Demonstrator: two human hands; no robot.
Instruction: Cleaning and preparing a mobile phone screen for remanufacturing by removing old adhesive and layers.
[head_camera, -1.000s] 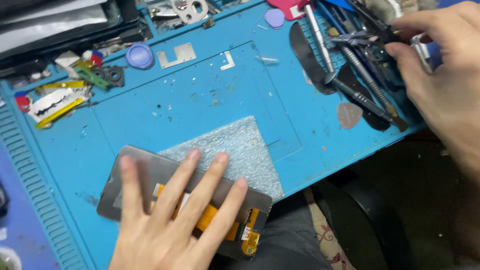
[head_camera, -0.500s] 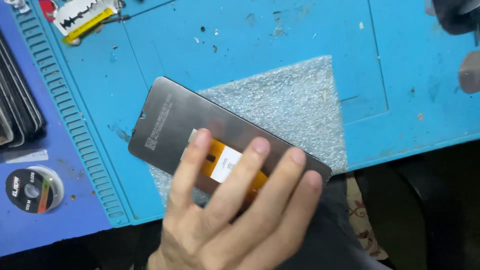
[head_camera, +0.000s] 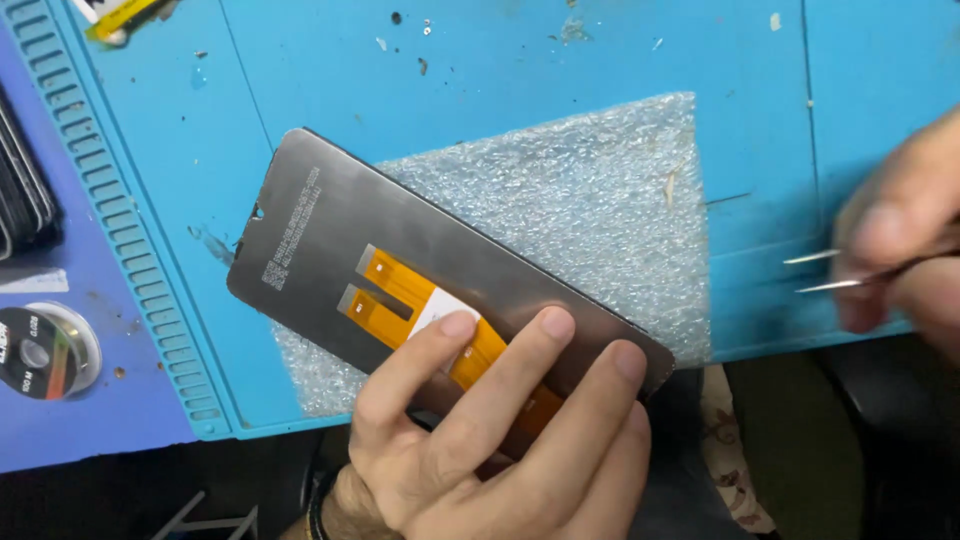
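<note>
Left hand (head_camera: 480, 440), entering from the lower centre of the frame, lies palm-down with three fingers (head_camera: 545, 335) extended and slightly spread, pressing the dark grey rectangular phone display panel (head_camera: 330, 240) — orange flex cable (head_camera: 400, 290) upward — onto the clear bubble-wrap sheet (head_camera: 590, 190) at centre. Right hand (head_camera: 905, 240), blurred at the right edge, pinches thin silver metal tweezers (head_camera: 825, 272) — tips apart — over the blue silicone work mat (head_camera: 500, 60).

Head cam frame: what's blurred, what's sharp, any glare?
Head view: the right hand and its tweezers are smeared by motion blur, so the grip cannot be read clearly; the left hand, the dark phone screen panel with its orange flex cable and the bubble wrap are sharp; lighting is even, with only a soft sheen on the panel and no harsh glare.
</note>
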